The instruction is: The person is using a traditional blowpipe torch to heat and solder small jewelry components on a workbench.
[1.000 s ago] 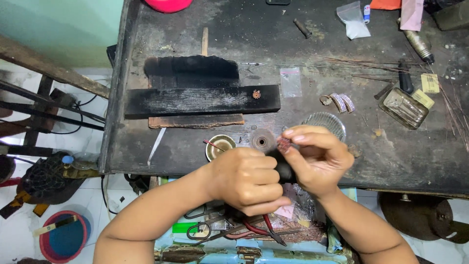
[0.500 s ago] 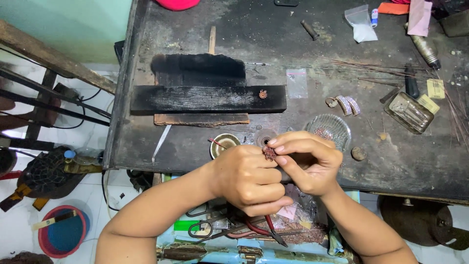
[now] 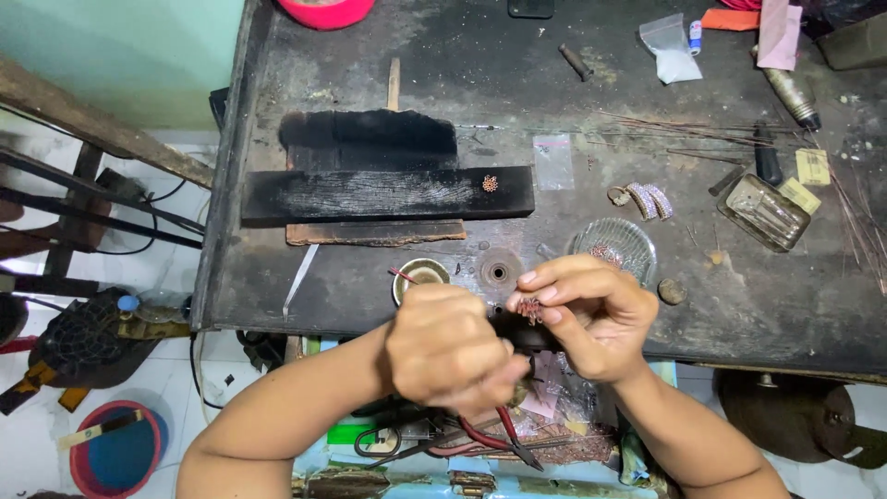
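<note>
My right hand point(image 3: 591, 314) pinches a small copper-coloured beaded piece point(image 3: 530, 309) between thumb and fingertips at the near edge of the dark workbench point(image 3: 591, 111). My left hand point(image 3: 453, 349) is closed in a fist beside it, gripping a tool with red handles point(image 3: 490, 432) whose ends stick out below the fist. The tool's tip is hidden between my hands. A similar small copper piece point(image 3: 490, 184) lies on a charred wooden block point(image 3: 388, 194) farther back. A small glass dish point(image 3: 614, 243) with copper bits stands just behind my right hand.
A small round cup point(image 3: 421, 273) and a dark disc point(image 3: 500, 272) sit by the near edge. Thin wires point(image 3: 684, 129), silver pieces point(image 3: 650, 200), a rectangular glass tray point(image 3: 764, 212), plastic bags and a torch lie to the right. A pink bowl point(image 3: 325, 11) is at the back.
My hands have drawn a little nearer to me and lower over the bench edge. The right fingers have shifted their pinch on the copper piece.
</note>
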